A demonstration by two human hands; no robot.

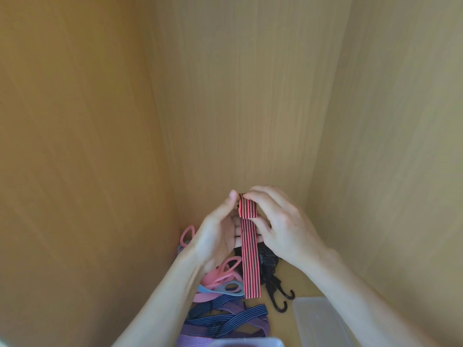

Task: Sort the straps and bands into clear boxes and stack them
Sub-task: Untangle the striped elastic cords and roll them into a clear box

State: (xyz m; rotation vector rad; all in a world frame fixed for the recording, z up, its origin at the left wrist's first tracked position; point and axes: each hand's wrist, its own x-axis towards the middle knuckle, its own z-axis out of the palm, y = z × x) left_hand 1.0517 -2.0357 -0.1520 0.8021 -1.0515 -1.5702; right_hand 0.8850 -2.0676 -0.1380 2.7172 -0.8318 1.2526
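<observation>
— Step in hand?
— Folding, by the look of it. Holding the striped strap [249, 246] up above the pile of bands [220, 314], pinching its doubled top end with the right hand [280, 229], backing it with the relaxed fingers of the left hand [218, 231], thumb lifted clear.
— Next?
— Probably gathering up the hanging tail, then lowering into the clear box [318, 319], avoiding the black hooks [280, 296].

On my feed the left hand [218, 236] and right hand [283, 229] are bare. The left forearm [162, 296] and right forearm [363, 296] are uncovered down to the bottom edge. The fingers [260, 196] are slim, and the one thumbnail [233, 194] I can see is short and plain.
</observation>
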